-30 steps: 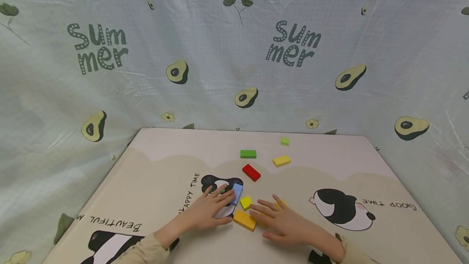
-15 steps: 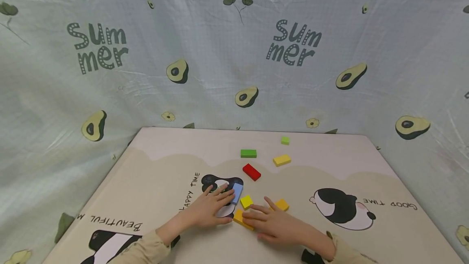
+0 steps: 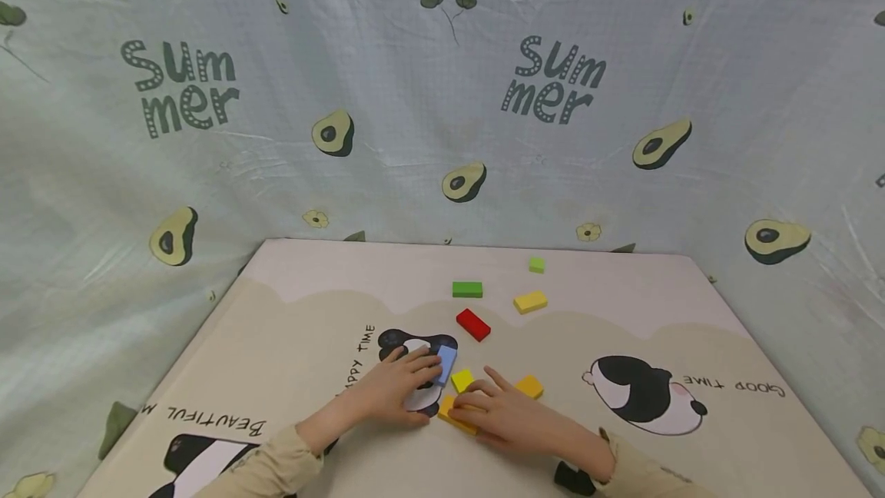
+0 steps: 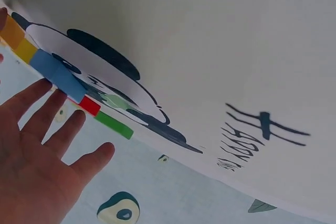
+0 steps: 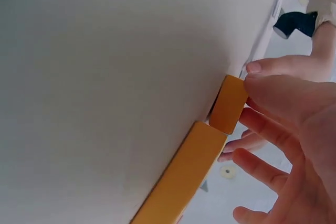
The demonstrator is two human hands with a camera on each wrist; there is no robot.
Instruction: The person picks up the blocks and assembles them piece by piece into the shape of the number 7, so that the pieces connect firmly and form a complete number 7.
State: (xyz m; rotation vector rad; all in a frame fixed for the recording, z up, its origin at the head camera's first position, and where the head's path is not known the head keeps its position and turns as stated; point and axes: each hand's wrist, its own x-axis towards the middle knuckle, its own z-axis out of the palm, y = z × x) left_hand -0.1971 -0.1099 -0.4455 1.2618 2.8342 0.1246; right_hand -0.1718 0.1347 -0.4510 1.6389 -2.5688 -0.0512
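Though part-hidden, orange block (image 3: 444, 409) between hands (image 3: 396, 390) (image 3: 513, 419)

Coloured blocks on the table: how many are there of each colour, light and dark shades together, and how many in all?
Yellow to orange-yellow blocks: 4 (one partly under the right hand)
Green blocks: 2
Red block: 1
Blue block: 1
Total in sight: 8

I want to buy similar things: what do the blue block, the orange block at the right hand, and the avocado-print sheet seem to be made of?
Blue block: probably painted wood, perhaps plastic; even, matte colour, crisp edges.
Orange block: likely the same; flat, smooth, low-sheen face.
Avocado-print sheet: seemingly thin plastic or coated cloth; shiny streaks, creases.
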